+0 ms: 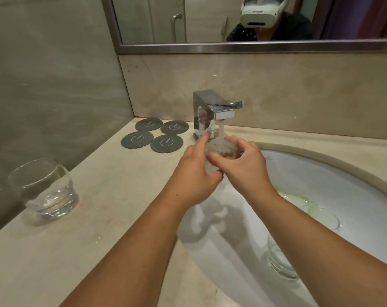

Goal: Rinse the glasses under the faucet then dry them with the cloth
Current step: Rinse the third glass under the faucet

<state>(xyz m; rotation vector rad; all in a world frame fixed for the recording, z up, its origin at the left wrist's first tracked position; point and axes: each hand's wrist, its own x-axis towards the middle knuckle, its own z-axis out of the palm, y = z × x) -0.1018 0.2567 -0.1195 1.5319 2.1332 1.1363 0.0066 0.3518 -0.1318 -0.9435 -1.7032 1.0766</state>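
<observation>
Glass point(217, 148) under faucet point(211, 109) stream, inside grip of left hand point(197, 172), right hand point(244, 166).

1 head-worn wide-angle camera looks forward and down, close over the white oval sink point(321, 173) and beige stone counter point(121, 196).

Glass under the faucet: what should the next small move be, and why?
Probably rotate the glass under the stream so every side rinses: left hand and right hand both grip it while the faucet runs onto it.
</observation>
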